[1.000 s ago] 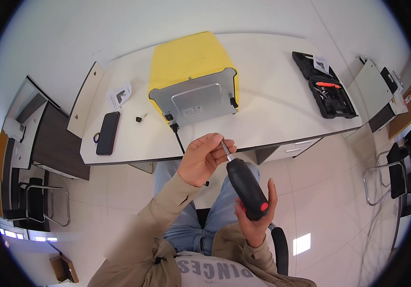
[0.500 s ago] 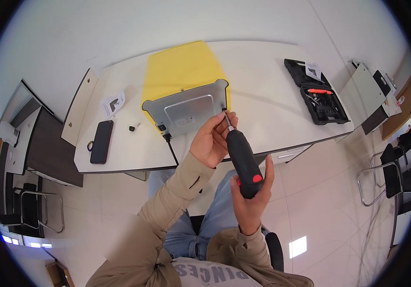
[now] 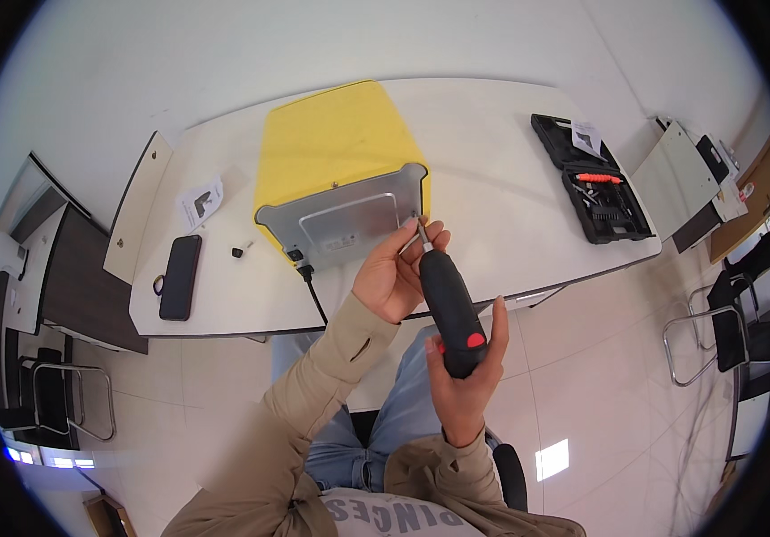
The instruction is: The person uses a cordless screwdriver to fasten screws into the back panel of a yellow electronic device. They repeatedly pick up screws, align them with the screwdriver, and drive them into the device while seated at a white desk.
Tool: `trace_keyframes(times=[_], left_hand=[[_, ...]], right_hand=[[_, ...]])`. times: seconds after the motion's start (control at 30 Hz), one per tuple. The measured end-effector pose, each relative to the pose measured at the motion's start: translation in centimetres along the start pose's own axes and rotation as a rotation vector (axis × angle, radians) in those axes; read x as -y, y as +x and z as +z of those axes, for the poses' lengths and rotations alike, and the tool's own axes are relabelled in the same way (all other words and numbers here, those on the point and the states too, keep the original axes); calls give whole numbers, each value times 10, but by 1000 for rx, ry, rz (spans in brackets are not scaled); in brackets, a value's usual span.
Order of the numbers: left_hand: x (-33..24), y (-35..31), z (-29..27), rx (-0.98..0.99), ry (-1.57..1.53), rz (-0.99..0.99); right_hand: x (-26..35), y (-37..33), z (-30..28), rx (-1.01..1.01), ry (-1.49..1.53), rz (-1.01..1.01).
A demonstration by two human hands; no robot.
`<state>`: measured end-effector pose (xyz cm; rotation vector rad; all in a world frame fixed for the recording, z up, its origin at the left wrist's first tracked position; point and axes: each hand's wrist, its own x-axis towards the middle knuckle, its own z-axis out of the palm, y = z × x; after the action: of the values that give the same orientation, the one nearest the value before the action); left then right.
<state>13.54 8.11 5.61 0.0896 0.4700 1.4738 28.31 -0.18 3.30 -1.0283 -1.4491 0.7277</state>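
A yellow box-shaped appliance (image 3: 336,143) lies on the table with its grey metal panel (image 3: 340,231) toward me. My right hand (image 3: 464,398) grips the lower end of a black cordless electric screwdriver (image 3: 448,300) with red buttons, its index finger stretched along the side. The bit (image 3: 423,240) points at the panel's right edge. There, the fingers of my left hand (image 3: 389,282) close round the bit near its tip. Whether they also pinch a screw is hidden. A black power cord (image 3: 315,295) is plugged into the panel's lower left corner.
Left of the appliance lie a phone (image 3: 181,277), a small black-ended part (image 3: 239,251), a ring-shaped item (image 3: 158,285) and a paper leaflet (image 3: 200,204). An open black tool case (image 3: 606,210) sits at the table's right. Chairs (image 3: 723,318) stand beyond on the floor.
The view has shifted slightly, so the appliance and table appear a little lower and further left. Both hands keep their hold, with the screwdriver still at the panel's right edge.
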Motion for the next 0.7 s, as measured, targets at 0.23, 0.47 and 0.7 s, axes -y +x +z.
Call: trace_keyframes(times=[0.23, 0.47, 0.7], left_hand=[[-3, 6, -7, 69, -62, -42], [-4, 7, -7, 73, -40, -50], [-9, 12, -8, 46, 55, -52]], right_hand=[[-1, 1, 3, 21, -9, 11], [7, 4, 3, 23, -31, 21], [19, 11, 2, 29, 7, 90]])
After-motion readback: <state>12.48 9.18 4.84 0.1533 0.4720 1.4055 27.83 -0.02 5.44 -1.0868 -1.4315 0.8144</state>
